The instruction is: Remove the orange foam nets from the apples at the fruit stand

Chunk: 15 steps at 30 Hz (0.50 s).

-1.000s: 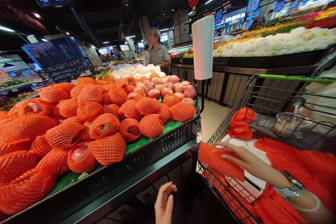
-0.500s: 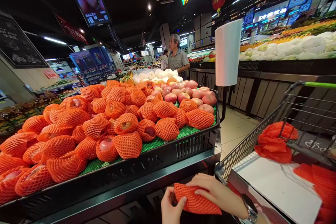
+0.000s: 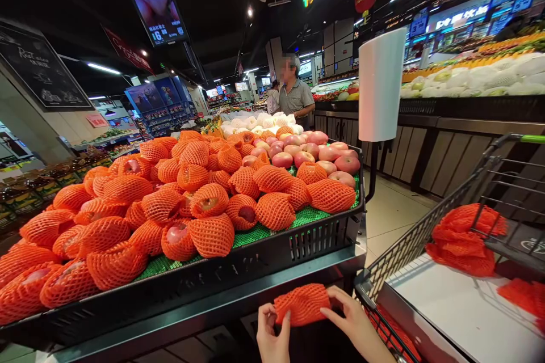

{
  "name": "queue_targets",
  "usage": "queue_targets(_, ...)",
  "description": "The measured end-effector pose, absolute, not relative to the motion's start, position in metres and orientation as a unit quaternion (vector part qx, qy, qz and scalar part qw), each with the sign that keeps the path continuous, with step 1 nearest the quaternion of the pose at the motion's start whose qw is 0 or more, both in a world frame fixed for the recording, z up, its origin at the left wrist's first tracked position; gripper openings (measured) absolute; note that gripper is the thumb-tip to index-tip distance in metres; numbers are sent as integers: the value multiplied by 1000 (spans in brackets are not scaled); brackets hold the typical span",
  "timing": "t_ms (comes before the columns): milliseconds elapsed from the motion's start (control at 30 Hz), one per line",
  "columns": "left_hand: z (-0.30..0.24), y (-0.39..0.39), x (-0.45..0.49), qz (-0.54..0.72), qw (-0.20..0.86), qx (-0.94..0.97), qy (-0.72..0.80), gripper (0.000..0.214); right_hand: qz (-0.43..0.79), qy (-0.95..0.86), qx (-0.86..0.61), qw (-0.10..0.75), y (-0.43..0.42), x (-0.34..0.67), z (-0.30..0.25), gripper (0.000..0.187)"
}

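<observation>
An orange foam fruit net [image 3: 303, 304] stretches sideways between my two hands, low in front of the display. Its left end is pinched by my left hand [image 3: 273, 332], thumb in front and fingers behind. My right hand [image 3: 344, 317] grips the right end between thumb and fingers. The net looks flattish; whether anything is inside, I cannot tell. Just beyond my hands is the black display crate [image 3: 264, 264], heaped with apples in orange nets [image 3: 212, 235] and bare red apples [image 3: 303, 157].
At the right stands a shopping cart [image 3: 426, 221] with a white board [image 3: 464, 300] and bunched orange nets [image 3: 462, 241]. A white roll [image 3: 382, 85] is mounted on a black post at the crate's corner. A person in grey [image 3: 297, 96] stands behind the display.
My right hand has moved from on top of the net to its right end. The net now lies level instead of slanting down right. The view has shifted slightly left.
</observation>
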<state>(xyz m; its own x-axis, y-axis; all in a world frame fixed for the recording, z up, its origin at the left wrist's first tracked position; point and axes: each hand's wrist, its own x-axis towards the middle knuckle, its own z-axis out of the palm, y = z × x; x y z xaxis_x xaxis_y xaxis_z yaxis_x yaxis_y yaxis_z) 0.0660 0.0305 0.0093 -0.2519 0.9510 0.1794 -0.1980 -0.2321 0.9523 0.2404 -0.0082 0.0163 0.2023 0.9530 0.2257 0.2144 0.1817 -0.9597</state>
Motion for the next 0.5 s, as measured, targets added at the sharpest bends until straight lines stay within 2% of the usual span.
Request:
queue_targets(133, 2, 31, 64, 640, 452, 437, 441, 40, 301, -568, -586, 493, -13, 240, 33, 14)
queue_targets(267, -2, 30, 63, 602, 483, 451, 448, 43, 322, -582, -630, 400, -15, 244, 43, 25)
queue_targets(367, -2, 30, 61, 577, 545, 432, 429, 43, 338, -592, -592, 429, -16, 249, 38, 24)
queue_targets(500, -1, 33, 55, 561, 585, 415, 413, 38, 368, -510, -600, 495, -18, 259, 19, 35)
